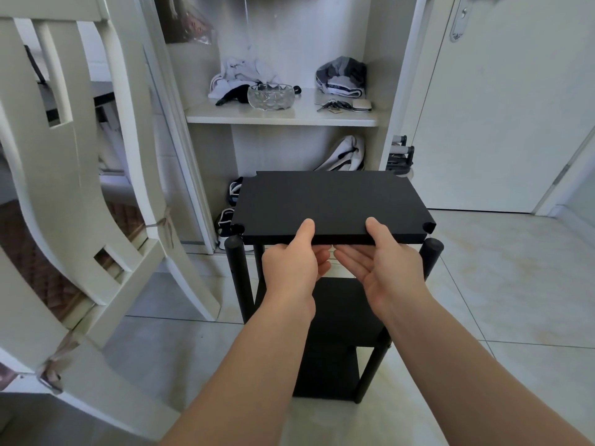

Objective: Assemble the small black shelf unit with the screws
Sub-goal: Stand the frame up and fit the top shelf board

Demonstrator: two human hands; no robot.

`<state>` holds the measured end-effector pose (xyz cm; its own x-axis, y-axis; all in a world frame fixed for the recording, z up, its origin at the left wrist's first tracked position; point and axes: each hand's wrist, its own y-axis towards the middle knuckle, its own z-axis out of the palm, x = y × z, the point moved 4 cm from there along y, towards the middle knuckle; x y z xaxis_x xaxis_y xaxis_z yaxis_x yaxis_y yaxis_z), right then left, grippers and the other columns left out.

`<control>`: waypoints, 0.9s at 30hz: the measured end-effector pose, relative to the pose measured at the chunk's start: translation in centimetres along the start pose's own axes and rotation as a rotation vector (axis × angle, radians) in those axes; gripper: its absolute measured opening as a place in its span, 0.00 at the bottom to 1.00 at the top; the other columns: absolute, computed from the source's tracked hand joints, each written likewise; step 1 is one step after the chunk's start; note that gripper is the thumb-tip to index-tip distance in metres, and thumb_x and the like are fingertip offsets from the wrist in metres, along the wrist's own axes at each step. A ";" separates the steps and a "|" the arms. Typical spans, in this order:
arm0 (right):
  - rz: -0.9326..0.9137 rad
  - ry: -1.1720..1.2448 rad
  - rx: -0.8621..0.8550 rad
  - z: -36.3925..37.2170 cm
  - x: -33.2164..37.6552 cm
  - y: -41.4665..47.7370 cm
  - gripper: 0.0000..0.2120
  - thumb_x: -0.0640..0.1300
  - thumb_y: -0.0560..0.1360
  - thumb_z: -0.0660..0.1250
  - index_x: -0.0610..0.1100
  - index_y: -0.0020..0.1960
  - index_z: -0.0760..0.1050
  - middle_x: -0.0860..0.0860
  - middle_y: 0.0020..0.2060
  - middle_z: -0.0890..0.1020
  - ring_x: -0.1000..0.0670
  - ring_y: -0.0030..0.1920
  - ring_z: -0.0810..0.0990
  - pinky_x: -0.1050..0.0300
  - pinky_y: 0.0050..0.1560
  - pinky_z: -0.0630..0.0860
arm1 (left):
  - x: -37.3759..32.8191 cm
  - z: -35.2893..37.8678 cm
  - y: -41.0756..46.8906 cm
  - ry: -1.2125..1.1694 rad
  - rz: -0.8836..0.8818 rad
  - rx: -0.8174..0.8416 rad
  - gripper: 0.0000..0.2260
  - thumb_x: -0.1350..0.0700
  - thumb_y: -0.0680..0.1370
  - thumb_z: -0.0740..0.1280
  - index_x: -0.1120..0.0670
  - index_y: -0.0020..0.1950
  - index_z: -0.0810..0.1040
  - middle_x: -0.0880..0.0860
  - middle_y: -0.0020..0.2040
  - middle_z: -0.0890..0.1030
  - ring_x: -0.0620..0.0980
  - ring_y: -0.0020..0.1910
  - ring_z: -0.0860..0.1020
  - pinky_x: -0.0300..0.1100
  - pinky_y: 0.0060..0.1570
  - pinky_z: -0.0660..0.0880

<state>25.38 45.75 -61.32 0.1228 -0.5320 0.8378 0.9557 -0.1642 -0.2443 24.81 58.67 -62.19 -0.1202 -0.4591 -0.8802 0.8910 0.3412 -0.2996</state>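
Note:
A small black shelf unit (335, 320) stands on the tiled floor, with round black posts at its corners and two lower boards. A flat black top board (331, 201) with notched corners sits level with the post tops. My left hand (294, 265) grips its near edge, thumb on top and fingers beneath. My right hand (386, 265) grips the same edge a little to the right, thumb on top, fingers under the board. The near left post (236, 252) and near right post (433, 249) stand just outside the front notches. No screws are visible.
A cream chair (80, 201) stands tilted close on the left. Behind the unit is an open white cabinet (283, 119) holding a glass bowl (271, 96), clothes and shoes. A white door (508, 101) is at the right. Tiled floor (499, 284) spreads to the right.

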 end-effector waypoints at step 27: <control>0.011 0.022 0.021 -0.3 0.1 -1.1 0.09 0.44 0.82 0.67 0.40 0.59 0.75 0.41 0.43 0.87 0.42 0.44 0.88 0.53 0.41 0.85 | -0.4 0.0 -0.9 0.053 0.045 -0.012 0.08 0.50 0.79 0.70 0.54 0.50 0.80 0.55 0.41 0.86 0.48 0.38 0.84 0.41 0.40 0.82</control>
<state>24.24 45.62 -61.15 0.1272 -0.5520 0.8241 0.9597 -0.1414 -0.2428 24.02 58.59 -61.54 -0.1033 -0.3987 -0.9113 0.8907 0.3707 -0.2632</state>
